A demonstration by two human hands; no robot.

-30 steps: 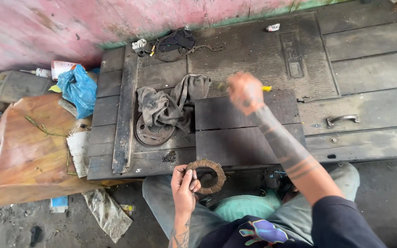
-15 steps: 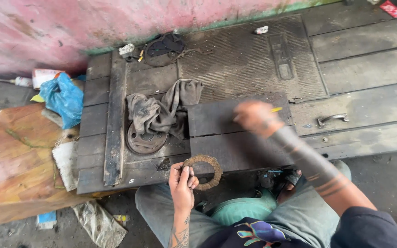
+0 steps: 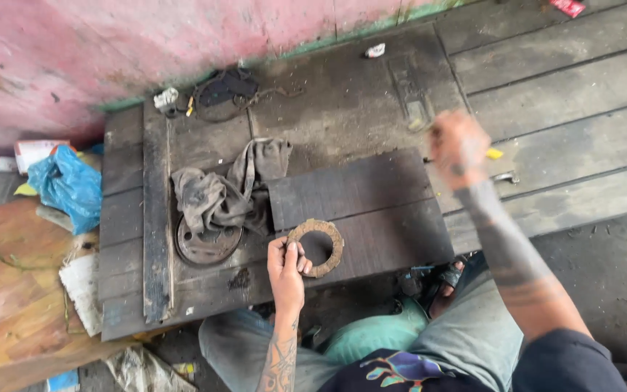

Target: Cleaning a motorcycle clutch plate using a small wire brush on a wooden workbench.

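On the dark board (image 3: 371, 210), left hand (image 3: 288, 272) pinches a friction ring (image 3: 316, 247) beside a rag (image 3: 223, 192).

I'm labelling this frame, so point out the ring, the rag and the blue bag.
ring (image 3: 334, 243): head view, right side of its band
rag (image 3: 215, 192): head view, its bunched middle
blue bag (image 3: 67, 185): head view, its middle

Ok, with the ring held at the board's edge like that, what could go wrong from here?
The left hand pinches the brown ring by one side only, near the dark board's front edge, so it could slip off toward the lap. The right hand is blurred in motion with something yellow in it; a fast swing back could strike the left fingers. The grimy rag nearby could snag.
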